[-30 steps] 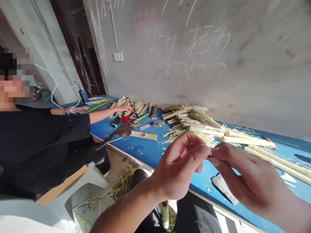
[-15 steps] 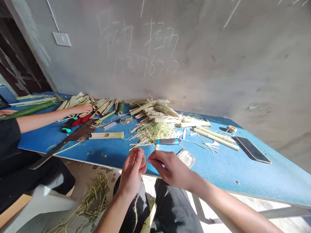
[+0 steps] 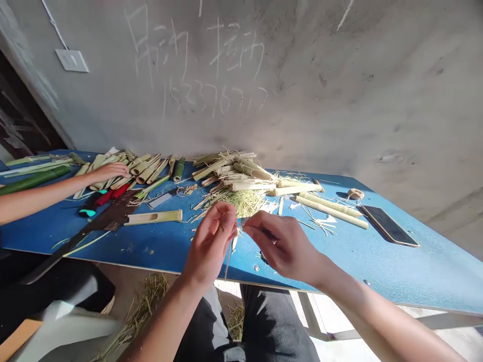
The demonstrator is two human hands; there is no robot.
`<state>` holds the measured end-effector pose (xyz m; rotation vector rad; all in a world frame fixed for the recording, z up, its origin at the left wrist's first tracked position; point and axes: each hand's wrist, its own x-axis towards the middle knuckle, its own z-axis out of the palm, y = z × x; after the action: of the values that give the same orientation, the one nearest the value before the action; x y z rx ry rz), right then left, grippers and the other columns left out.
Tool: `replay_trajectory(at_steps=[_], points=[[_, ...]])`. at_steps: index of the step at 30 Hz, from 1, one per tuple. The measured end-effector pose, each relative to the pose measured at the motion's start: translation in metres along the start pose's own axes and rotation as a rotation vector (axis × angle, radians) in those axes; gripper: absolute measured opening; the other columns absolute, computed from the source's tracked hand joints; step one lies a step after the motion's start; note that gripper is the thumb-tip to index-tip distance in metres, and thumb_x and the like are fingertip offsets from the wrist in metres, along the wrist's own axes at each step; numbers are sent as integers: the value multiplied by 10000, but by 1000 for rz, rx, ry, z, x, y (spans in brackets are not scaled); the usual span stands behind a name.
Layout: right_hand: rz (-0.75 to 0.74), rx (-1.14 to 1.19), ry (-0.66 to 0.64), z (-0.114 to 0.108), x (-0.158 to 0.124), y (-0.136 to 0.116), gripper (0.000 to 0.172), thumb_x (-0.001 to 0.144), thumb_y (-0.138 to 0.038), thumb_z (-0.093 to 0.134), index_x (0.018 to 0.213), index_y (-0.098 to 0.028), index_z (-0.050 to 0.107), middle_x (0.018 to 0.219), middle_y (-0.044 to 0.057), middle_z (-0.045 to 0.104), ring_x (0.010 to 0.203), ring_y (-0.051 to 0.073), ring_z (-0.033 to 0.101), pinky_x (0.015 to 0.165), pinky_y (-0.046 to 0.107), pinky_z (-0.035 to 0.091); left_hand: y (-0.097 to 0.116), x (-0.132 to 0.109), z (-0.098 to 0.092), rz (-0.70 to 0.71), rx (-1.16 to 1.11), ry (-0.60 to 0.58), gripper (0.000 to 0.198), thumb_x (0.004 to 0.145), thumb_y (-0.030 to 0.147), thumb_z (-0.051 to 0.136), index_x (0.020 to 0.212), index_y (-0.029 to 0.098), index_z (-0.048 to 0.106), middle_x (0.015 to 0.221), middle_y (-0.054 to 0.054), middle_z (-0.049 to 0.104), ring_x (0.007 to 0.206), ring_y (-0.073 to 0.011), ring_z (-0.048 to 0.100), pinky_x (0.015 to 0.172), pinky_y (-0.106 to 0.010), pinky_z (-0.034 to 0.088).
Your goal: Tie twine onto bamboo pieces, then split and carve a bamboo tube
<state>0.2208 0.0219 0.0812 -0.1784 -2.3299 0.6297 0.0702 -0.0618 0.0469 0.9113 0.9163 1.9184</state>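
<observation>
My left hand [image 3: 214,236] is closed in a pinch on thin twine [image 3: 228,260], whose loose length hangs below the fingers. Close by on the right, my right hand [image 3: 281,246] pinches what looks like the same twine, with a short gap between the fingertips. The exact strand in that gap is too fine to make out. Both hands are held above the front edge of the blue table [image 3: 400,281]. Behind them lies a heap of split bamboo pieces [image 3: 249,173] and green shavings [image 3: 241,198], partly hidden by my fingers.
At the left, a co-worker's hand [image 3: 113,171] reaches over bamboo pieces. A long dark blade [image 3: 94,221] points toward the front edge. A hollowed bamboo piece [image 3: 166,216], bamboo strips [image 3: 332,211], a phone [image 3: 388,226] and a twine roll [image 3: 355,193] lie about.
Both my hands have risen and moved slightly right, still pinching. The view has shifted right; the bamboo piece below between my knees is out of sight. The co-worker's hand remains over the bamboo.
</observation>
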Motion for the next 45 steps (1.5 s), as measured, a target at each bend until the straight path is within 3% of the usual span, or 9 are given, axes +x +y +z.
replay_trajectory(at_steps=[8,12,15,22,29,33,37,42,45], points=[[-8,41,-218,10,-44,-14,113,1057,-207,529,965,-191,592,688,-40,565,560,95,413,555,244,317,-22,-60,-9,31,111,-32,334,967,506,713,847,215,601,889,-3,486,807,-138,472,722,-215,447],[-15,-112,-240,16,-50,-23,150,1063,-211,493,936,-196,571,703,-24,575,577,112,427,563,275,309,-16,-65,-8,61,172,-21,325,984,499,687,853,215,595,889,-7,477,804,-143,486,706,-218,449],[-55,-258,-126,24,-53,-29,158,1060,-185,456,964,-188,582,741,-2,606,598,127,446,558,296,292,-8,-68,-3,115,264,27,285,997,474,673,883,220,614,887,-9,492,778,-141,496,680,-217,466],[-90,-251,-25,17,-53,-40,184,1070,-173,420,979,-184,580,747,0,623,608,121,473,560,280,314,9,-66,-2,519,570,69,84,1046,264,607,995,251,673,1009,-27,611,957,-168,672,876,-275,572],[-73,-317,-80,3,-44,-47,179,1067,-185,459,1044,-188,636,737,-8,666,591,106,531,570,261,314,28,-48,15,667,543,20,200,1009,369,680,900,201,695,903,-12,647,616,-94,600,597,-234,522],[-98,-273,-41,-1,-40,-47,163,1055,-175,476,1016,-182,634,718,-12,638,579,101,493,566,252,312,38,-44,8,640,487,100,230,999,428,695,943,206,679,878,15,628,564,-73,606,599,-229,519],[-164,-132,42,7,-35,-39,141,1028,-129,486,981,-183,607,751,-5,639,624,104,515,597,244,366,20,-60,-23,490,452,270,290,972,496,714,977,211,662,896,15,623,545,-69,595,560,-224,489],[-196,-137,-212,37,-32,-17,149,1059,-174,471,989,-189,602,703,-10,597,571,119,480,552,276,322,-37,-97,-76,35,511,337,363,1016,571,606,1045,212,652,574,59,523,523,-120,545,581,-232,467],[-217,-207,-340,58,-34,5,221,1078,-169,429,936,-196,595,681,-3,587,548,133,475,531,305,304,-58,-109,-110,-93,537,322,404,985,601,633,1054,205,672,672,21,590,556,-133,561,591,-254,476]])
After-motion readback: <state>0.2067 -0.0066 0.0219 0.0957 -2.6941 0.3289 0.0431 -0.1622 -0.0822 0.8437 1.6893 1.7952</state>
